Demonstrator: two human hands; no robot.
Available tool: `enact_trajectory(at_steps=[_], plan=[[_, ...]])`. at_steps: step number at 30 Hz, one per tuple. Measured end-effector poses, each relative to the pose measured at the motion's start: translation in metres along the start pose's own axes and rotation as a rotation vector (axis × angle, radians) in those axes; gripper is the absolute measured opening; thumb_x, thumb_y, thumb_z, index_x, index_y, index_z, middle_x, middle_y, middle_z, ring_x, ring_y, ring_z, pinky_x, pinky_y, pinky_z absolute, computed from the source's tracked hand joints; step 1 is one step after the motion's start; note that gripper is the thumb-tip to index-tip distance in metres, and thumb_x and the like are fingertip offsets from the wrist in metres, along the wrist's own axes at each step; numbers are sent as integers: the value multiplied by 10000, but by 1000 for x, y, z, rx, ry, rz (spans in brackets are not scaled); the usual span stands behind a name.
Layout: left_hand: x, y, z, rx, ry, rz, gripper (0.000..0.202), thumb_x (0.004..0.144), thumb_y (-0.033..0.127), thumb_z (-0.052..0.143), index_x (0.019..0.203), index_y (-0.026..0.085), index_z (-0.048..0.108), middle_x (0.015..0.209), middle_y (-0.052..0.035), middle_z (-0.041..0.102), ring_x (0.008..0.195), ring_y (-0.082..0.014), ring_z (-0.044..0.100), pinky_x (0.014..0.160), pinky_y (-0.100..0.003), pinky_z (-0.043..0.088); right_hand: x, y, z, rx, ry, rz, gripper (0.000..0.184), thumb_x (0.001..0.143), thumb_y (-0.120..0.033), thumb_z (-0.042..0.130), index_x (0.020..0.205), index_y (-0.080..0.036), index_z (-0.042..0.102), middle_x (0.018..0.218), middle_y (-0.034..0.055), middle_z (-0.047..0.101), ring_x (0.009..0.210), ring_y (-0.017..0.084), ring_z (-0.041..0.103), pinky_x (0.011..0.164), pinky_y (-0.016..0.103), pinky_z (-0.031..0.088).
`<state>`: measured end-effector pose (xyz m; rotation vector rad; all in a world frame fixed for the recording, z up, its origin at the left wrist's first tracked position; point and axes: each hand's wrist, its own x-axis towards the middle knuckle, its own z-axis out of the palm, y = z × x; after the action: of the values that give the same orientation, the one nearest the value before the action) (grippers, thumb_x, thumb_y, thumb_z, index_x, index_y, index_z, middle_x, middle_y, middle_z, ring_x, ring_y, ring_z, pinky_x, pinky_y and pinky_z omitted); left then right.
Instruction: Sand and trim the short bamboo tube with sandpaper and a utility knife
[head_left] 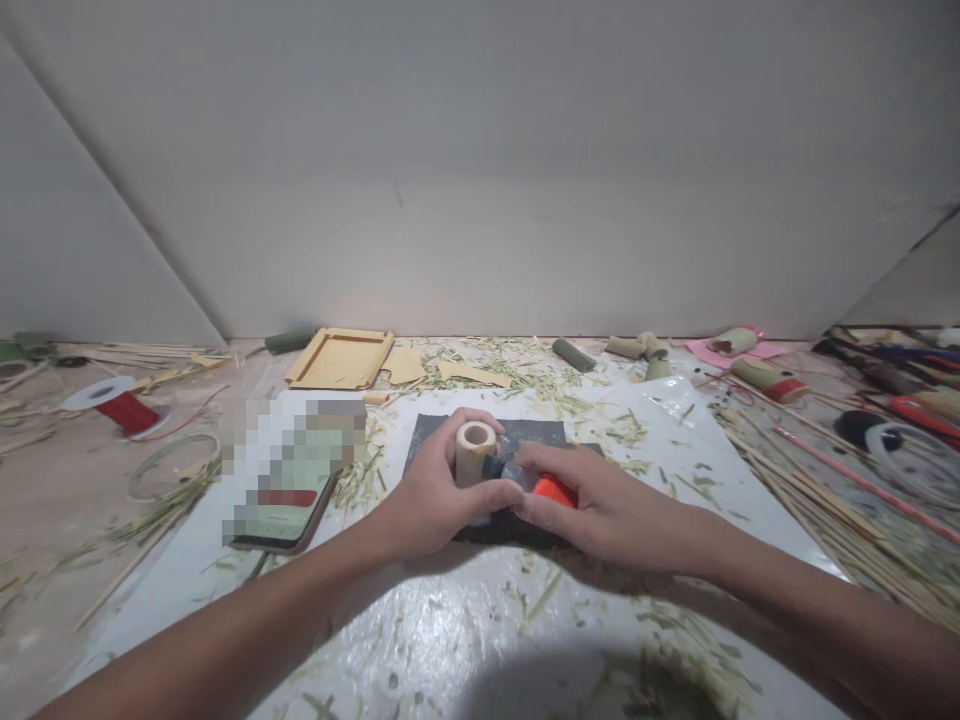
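Note:
My left hand [431,490] is wrapped round a short pale bamboo tube [475,450], holding it upright on a dark grey mat [525,435]. My right hand [600,500] grips a knife with an orange handle [555,490], its dark blade end touching the side of the tube. Both hands rest over the mat in the middle of the table.
A phone [289,490] lies left of the mat on white plastic sheeting [465,620] strewn with green shavings. A red thread spool [120,405] sits far left, a tan tray [341,357] behind, bamboo pieces [637,350] at the back, sticks [817,490] and tools [900,400] right.

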<state>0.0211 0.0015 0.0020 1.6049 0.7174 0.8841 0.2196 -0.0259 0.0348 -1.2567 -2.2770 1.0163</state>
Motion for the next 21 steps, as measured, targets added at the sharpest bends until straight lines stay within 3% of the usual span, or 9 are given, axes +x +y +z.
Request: enact_trajectory(at_steps=[6,10,15,21], plan=[[-7,9,13,-228,-51,-39,401,744,268,746,994,236,434,849,34,480,684,-91,446,600,-217,396,-3,-5,7,113,-28,-22,308,990,-373,337,804,-191,500,743,-12,528,656,119,459,585,245,359],[-8,13,15,-315,-96,-105,394,747,197,723,986,242,413,835,38,480,639,-82,452,552,-211,404,-4,-11,7,227,-58,40,321,978,-374,362,769,-175,503,727,-6,509,641,113,447,575,237,364],[-9,8,14,-287,-85,-46,449,688,161,782,966,240,438,866,30,506,692,-102,520,623,-248,461,-5,-16,4,404,-151,95,392,969,-441,400,683,-181,466,559,-49,419,500,83,380,474,206,317],[-8,15,12,-255,-85,-70,423,712,192,774,993,248,463,826,27,516,679,-106,503,614,-241,448,-7,-19,4,454,-215,104,453,964,-546,349,692,-196,446,546,-31,478,500,103,444,509,227,381]])
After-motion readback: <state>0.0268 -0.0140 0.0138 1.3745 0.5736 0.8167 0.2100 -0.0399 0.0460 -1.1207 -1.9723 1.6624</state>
